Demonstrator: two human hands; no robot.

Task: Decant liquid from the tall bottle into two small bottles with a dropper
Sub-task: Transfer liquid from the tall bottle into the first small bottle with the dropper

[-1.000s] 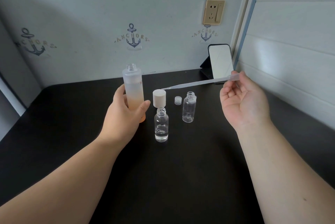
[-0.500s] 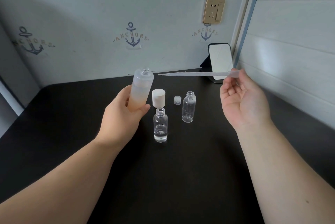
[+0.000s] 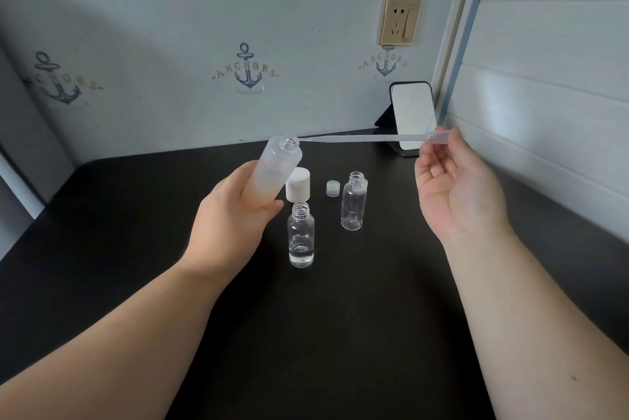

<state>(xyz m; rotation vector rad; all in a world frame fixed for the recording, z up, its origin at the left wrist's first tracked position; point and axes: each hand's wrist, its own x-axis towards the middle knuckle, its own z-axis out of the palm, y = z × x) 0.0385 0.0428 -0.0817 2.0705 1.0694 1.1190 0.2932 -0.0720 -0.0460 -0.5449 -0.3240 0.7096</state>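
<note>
The left hand (image 3: 231,222) is gripping the tall bottle (image 3: 277,171) around its lower half, fingers and thumb curled round it, and is holding it off the table (image 3: 340,334), tilted so its open neck is pointing up and to the right. The bottle is frosted, with peach-tinted liquid sitting in the lower part. The right hand (image 3: 456,188) is pinching the bulb end of the dropper (image 3: 367,138) between thumb and fingertips — the other fingers are lying loosely curled, palm facing the camera. The dropper is lying almost level in the air, its thin tip just at the bottle's mouth; whether it is inside the neck is not clear. Below, two small clear bottles are standing upright and uncapped on the table: the near bottle (image 3: 301,235), with a little clear liquid at its bottom, and the far bottle (image 3: 354,201), well to its right. A white cap (image 3: 298,184) is standing just behind the near bottle, and a small clear cap (image 3: 333,188) is sitting just left of the far bottle. A mirror (image 3: 412,116) is leaning by the wall — under a socket (image 3: 400,20).
</note>
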